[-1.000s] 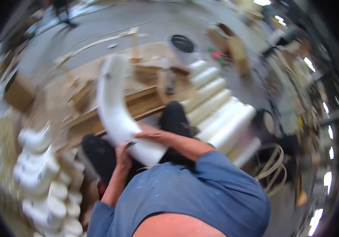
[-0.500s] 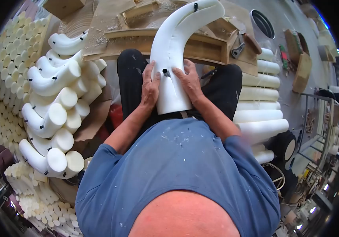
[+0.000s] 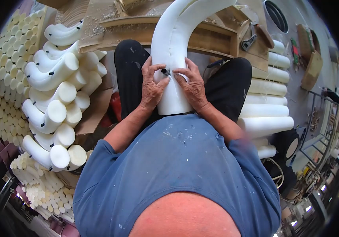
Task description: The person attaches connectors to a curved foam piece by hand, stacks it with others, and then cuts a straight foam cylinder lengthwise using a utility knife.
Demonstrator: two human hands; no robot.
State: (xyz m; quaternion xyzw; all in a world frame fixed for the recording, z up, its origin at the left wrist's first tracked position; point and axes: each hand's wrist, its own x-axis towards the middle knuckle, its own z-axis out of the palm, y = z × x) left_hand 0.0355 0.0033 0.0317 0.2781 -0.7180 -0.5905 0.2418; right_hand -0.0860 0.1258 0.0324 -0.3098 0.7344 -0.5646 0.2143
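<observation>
A curved white foam tube (image 3: 171, 45) lies between the person's knees, its straight near end close against the blue shirt (image 3: 169, 158) and its far end bending right over the wooden frame (image 3: 211, 41). The main risk is the tube rolling or swinging, since the curved end hangs out to one side and only the hands visibly steady it; that could carry the small black clip (image 3: 164, 72) away from the fingertips. Pressing hard beside the clip might also dent the foam or spread the seam running up the tube. The left hand (image 3: 151, 91) comes in from the left, forefinger and thumb curled around the clip; whether they pinch it cannot be told. The right hand (image 3: 195, 90) mirrors it, forefinger and thumb bent inward on the tube just right of the clip, neither clenched nor clearly gripping. Both forearms angle inward, wrists low near the thighs.
</observation>
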